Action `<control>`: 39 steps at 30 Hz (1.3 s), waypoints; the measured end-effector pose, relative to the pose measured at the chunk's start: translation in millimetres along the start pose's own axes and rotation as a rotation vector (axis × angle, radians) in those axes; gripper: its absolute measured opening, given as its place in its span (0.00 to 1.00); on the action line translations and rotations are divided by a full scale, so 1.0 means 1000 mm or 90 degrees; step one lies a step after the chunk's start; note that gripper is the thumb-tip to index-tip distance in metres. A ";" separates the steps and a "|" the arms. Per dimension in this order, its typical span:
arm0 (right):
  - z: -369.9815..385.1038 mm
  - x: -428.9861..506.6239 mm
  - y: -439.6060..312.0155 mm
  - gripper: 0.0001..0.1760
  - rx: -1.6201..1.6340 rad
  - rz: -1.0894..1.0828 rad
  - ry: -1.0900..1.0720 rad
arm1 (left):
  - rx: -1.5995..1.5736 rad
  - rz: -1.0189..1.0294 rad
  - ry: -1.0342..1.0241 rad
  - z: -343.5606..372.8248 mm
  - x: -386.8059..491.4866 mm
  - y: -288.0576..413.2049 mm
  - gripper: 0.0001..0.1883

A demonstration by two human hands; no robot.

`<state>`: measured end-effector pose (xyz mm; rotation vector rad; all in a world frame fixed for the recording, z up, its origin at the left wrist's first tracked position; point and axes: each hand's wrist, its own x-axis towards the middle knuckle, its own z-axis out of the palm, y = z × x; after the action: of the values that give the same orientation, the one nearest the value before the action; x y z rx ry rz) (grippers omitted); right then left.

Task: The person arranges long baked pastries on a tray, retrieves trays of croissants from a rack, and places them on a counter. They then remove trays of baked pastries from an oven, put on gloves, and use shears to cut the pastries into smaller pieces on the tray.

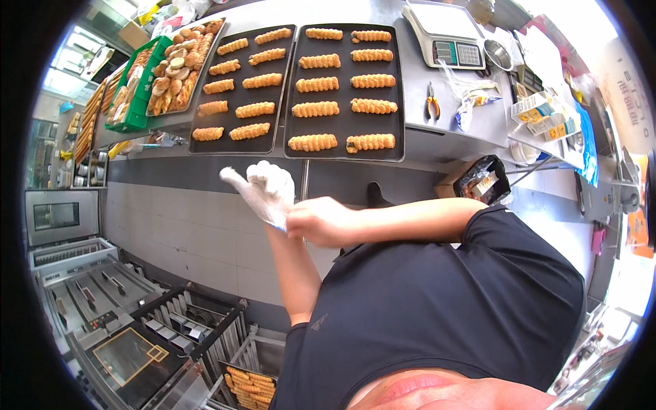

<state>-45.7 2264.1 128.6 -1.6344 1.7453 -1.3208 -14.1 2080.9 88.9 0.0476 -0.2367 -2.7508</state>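
Note:
A white knit glove [264, 200] covers my left hand [269, 187], which is held up in front of the bench with its thumb spread out to the side. Nothing lies in that hand. My bare right hand [323, 220] pinches the glove's cuff at the left wrist. Just beyond the hands, two black baking trays [342, 146] sit side by side on the steel bench. Each carries two columns of golden, ridged pastry rolls [313, 142], spaced apart.
Left of the trays stand a tray of assorted breads [177, 77] and a green crate [136, 120]. To the right are a digital scale [451, 43], pliers [432, 105], a plastic piping bag [466, 113] and cartons [540, 115]. An open bin [479, 179] stands below. Oven equipment [97, 287] is behind me.

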 end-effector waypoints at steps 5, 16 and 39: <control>-0.097 -0.047 0.127 0.06 -0.078 0.228 0.323 | 0.090 0.046 0.021 -0.026 0.029 0.038 0.40; -0.240 -0.186 0.368 0.42 -0.676 0.801 0.274 | 0.892 0.110 0.408 -0.124 0.020 0.151 0.39; -0.097 0.076 0.167 0.32 0.600 0.497 0.520 | 1.931 -0.079 -0.430 -0.203 0.248 0.328 0.17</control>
<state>-231.8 2205.0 58.2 0.1360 1.4194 -1.9949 -111.2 1656.6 -55.6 0.0739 2.9945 -0.1658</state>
